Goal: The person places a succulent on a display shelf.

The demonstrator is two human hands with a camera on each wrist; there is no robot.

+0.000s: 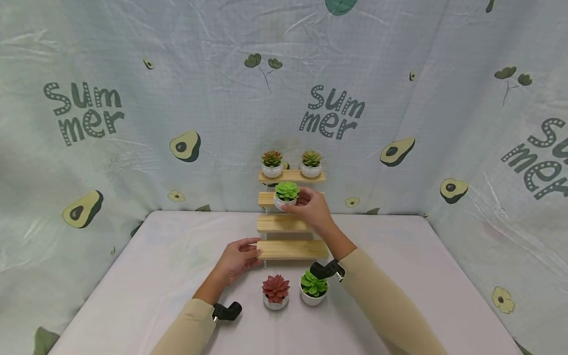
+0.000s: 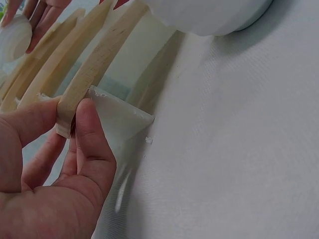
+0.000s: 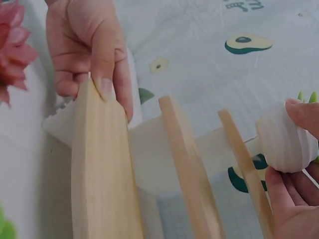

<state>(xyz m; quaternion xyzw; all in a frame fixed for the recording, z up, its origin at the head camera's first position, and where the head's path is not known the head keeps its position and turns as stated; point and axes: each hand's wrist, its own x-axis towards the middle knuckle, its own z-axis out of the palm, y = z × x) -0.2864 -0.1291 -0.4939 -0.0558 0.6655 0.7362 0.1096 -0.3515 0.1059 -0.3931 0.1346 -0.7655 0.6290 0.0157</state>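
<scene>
A small stepped stand of four pale, smooth-sanded wooden slats rises at the back of the table, its planks thin and flat with white side pieces between them. The person's right hand has its fingertips curled round a little white pot, round and faintly ribbed, which carries a bright green rosette of plastic-looking succulent leaves; the pot sits at the left end of the second step from the top, thumb below and fingers on its far side in the right wrist view. The left hand pinches the left end of the lowest slat, thumb on top of the wood and fingers tucked underneath. On the top step stand two more white pots, one with a reddish-orange succulent, one with an olive-green succulent. On the table in front of the stand, just beside each other, are a dusty-red succulent and a green succulent, both in glossy white pots. The table is covered in a pale, slightly woven cloth, and behind and around it hangs a creased mint-green sheet printed with avocados and the word "Summer".
</scene>
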